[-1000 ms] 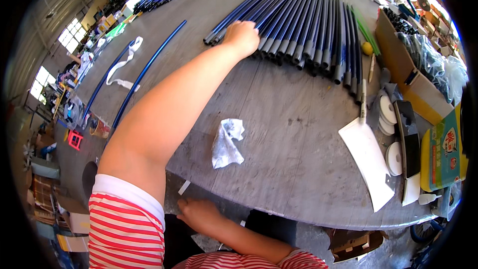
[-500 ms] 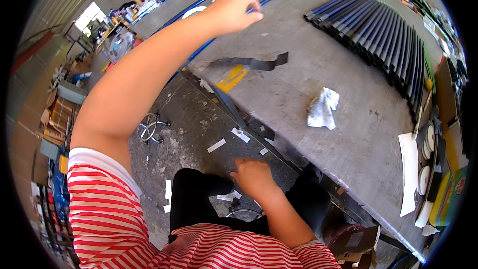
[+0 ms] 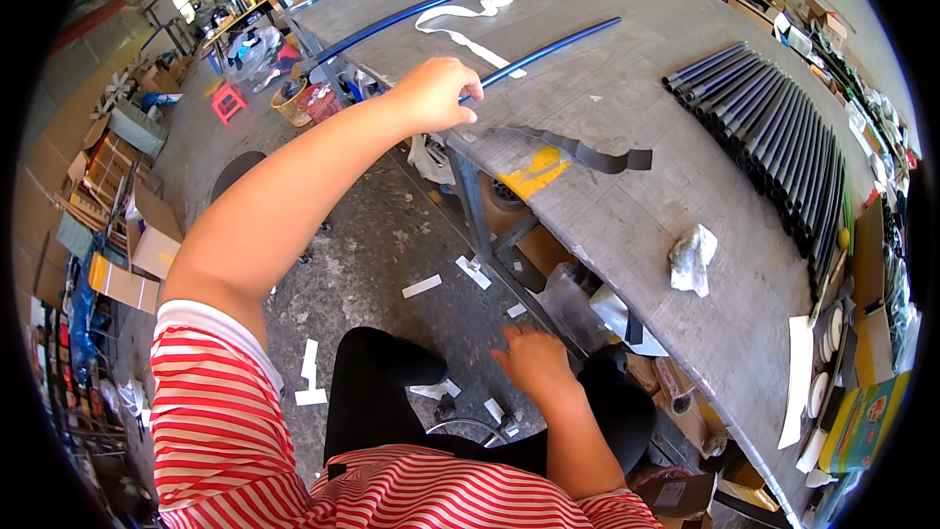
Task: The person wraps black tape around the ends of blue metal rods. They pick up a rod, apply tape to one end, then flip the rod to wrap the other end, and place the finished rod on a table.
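Over the near left corner of the grey table [image 3: 627, 206], my left hand [image 3: 441, 96] is closed on a slim blue tube [image 3: 563, 44]. The tube points away to the right, and my forearm hides whatever lies on its other side. A second blue tube [image 3: 401, 22] lies farther left, with a curled white strip [image 3: 460, 12] between the two. Beside my left hand, a dark grey strip [image 3: 597, 159] rests on the tabletop. My right hand [image 3: 537, 364] hovers above my lap near the table edge, loosely bent with thumb apart and nothing visible in it.
A fanned row of dark tubes [image 3: 764, 127] covers the table's right side. Nearer lies a crumpled silvery wad [image 3: 692, 260]. A white strip [image 3: 798, 382] and a green-yellow box [image 3: 862, 426] sit at the right edge. White scraps [image 3: 422, 285] litter the floor; a red stool [image 3: 228, 101] stands at left.
My view has shifted, so the table's contents appear farther right. My left hand has come lower and nearer the table corner, still on the blue tube. The white strip now shows fully.
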The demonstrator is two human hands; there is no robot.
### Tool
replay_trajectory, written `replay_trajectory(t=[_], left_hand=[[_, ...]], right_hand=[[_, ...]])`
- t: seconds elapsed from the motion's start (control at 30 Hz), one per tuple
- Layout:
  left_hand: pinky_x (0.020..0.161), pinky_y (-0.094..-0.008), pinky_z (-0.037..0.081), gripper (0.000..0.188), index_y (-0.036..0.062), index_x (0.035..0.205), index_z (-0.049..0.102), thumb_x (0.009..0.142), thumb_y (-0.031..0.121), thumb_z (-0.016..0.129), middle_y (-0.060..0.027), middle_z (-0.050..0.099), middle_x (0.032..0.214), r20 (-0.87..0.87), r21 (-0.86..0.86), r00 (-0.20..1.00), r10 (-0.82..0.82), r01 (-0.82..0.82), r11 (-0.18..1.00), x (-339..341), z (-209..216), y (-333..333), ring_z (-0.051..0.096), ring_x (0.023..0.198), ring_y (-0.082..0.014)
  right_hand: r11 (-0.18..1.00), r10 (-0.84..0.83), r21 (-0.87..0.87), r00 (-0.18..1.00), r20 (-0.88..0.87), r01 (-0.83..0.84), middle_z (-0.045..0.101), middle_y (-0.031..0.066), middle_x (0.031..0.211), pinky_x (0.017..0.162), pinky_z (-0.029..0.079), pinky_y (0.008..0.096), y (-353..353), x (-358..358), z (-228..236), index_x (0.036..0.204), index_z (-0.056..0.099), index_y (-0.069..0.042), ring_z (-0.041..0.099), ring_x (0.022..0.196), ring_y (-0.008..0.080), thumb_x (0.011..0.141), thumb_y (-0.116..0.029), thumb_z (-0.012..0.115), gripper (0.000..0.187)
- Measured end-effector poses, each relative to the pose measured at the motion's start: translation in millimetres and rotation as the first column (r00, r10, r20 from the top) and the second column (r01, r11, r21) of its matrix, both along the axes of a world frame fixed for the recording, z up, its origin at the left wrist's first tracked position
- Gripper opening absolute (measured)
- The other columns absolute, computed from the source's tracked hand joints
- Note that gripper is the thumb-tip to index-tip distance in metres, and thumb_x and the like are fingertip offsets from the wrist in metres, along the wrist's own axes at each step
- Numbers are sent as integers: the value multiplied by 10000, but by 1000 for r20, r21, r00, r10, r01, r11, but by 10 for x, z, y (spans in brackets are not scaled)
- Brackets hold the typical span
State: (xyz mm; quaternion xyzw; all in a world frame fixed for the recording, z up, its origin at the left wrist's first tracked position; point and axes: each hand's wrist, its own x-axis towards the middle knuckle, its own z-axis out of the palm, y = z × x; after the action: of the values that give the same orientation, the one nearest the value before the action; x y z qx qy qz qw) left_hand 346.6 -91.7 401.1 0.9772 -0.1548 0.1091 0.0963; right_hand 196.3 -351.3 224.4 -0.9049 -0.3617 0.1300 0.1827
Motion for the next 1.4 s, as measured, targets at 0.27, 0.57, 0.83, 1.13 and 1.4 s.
replay_trajectory(t=[0.27, 0.57, 0.83, 1.13, 1.4], left_hand=[[682, -358, 436, 101, 69, 705, 610, 633, 106, 671, -76, 570, 729, 192, 139, 972, -134, 108, 984, 103, -268, -236, 559, 758, -234], [603, -257, 456, 78, 22, 751, 629, 709, 83, 653, -78, 604, 724, 541, -85, 795, 275, -274, 958, -910, 577, 917, 586, 646, -153], [809, -395, 466, 621, 27, 1105, 508, 592, 239, 785, -209, 536, 1072, 7, 700, 232, 973, -696, 161, -2922, -110, 2302, 537, 1016, -328], [595, -366, 468, 154, -10, 801, 613, 725, 117, 657, -171, 616, 697, -118, 256, 694, 710, -670, 697, -3280, -993, 1946, 614, 653, -293], [485, -285, 397, 148, -10, 760, 605, 760, 133, 644, -84, 560, 563, -403, 59, 643, 652, -692, 719, -3581, -1348, 1464, 507, 507, -123]], right_hand=[[998, 35, -55, 999, -26, -36, 615, 130, 800, 655, 491, 374, 92, 111, -68, 853, 580, -40, 622, 748, 282, 763, -293, 618, 270], [999, 1, 32, 997, -80, 2, 622, 142, 853, 699, 488, 395, 55, 139, -60, 954, 583, -62, 614, 800, 310, 763, -287, 617, 297], [994, 71, -75, 997, -41, -74, 608, 162, 838, 678, 485, 398, 88, 21, -152, 914, 575, -25, 608, 784, 323, 750, -287, 634, 314], [986, 167, 5, 984, 68, -168, 598, 187, 694, 608, 480, 425, 173, -96, -592, 658, 615, -12, 606, 699, 343, 681, -142, 601, 133], [976, 101, -187, 993, -58, -110, 627, 165, 742, 617, 493, 409, 23, -140, -957, 724, 639, -26, 620, 728, 329, 681, -147, 600, 134]])
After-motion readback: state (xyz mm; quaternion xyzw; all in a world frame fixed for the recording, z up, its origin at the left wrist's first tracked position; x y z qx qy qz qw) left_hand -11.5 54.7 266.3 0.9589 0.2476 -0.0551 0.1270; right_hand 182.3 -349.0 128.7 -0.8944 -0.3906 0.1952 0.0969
